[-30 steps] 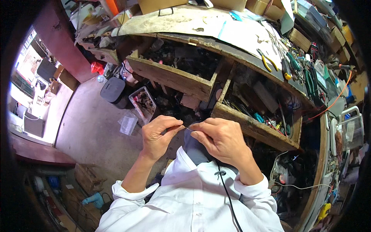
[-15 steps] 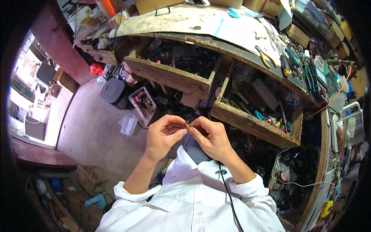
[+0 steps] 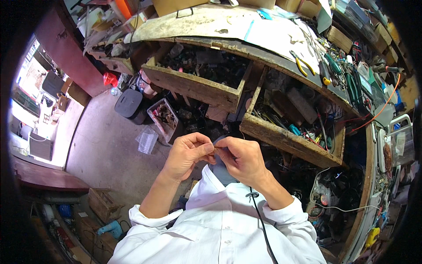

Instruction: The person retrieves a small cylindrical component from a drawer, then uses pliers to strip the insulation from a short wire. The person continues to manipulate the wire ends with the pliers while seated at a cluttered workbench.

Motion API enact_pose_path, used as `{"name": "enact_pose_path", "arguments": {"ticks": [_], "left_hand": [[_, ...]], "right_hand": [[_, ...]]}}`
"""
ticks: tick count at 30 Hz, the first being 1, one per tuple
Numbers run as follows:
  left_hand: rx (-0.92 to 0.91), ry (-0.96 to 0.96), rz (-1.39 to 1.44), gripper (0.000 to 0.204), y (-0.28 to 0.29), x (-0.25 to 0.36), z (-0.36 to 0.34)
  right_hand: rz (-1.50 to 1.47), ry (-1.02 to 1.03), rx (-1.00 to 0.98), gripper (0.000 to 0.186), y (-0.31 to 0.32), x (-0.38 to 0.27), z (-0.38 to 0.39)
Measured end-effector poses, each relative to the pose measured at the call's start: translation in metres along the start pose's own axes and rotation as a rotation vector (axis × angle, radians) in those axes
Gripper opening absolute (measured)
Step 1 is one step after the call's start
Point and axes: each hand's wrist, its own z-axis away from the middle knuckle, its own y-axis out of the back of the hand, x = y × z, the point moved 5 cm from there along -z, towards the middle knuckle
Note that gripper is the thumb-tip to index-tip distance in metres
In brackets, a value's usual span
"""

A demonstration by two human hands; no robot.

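My left hand and my right hand meet in front of my white shirt, fingertips together. Both hands pinch between thumb and fingers at the same spot. A small brass-coloured piece showed there a moment before; the fingers now hide nearly all of it, and its kind is too small to make out. Beyond the hands, two wooden drawers stand pulled out from the workbench: the left drawer full of small dark parts, the right drawer with hand tools and blocks.
Pliers with yellow handles lie on the bench top, beside several screwdrivers and cutters. On the floor to the left are a black bin, a box of scraps and a clear plastic bag. A dark cord hangs down my shirt.
My fingers have shifted around the small brass-coloured piece, covering it. The right hand has turned slightly, with its fingers curled in more. Bench and drawers look the same.
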Motion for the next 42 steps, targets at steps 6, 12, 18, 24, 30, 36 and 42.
{"name": "enact_pose_path", "arguments": {"ticks": [6, 12, 18, 24, 30, 36, 42], "left_hand": [[-0.014, -0.033, -0.077, 0.015, 0.006, 0.012, 0.005], [-0.12, 0.006, 0.116, 0.016, -0.001, 0.014, 0.007], [-0.167, -0.036, 0.059, 0.017, -0.002, 0.011, 0.009], [-0.072, -0.051, 0.121, 0.015, -0.001, 0.004, 0.002], [-0.012, -0.028, -0.023, 0.014, 0.0, 0.002, 0.006], [-0.038, -0.026, -0.126, 0.013, -0.002, 0.011, 0.014], [-0.058, -0.011, -0.116, 0.013, -0.005, 0.016, 0.019]], "right_hand": [[-0.084, -0.041, 0.027, 0.01, 0.009, 0.002, -0.003], [-0.069, -0.014, -0.017, 0.009, 0.015, -0.001, -0.014], [-0.06, -0.044, -0.014, 0.009, 0.014, 0.002, -0.009], [-0.032, 0.093, 0.021, 0.013, 0.009, -0.005, -0.005], [0.126, 0.17, 0.029, 0.014, 0.013, -0.009, -0.002], [0.046, 0.109, -0.004, 0.014, 0.016, -0.005, -0.001], [-0.035, 0.072, -0.031, 0.015, 0.016, -0.006, -0.008]]}}
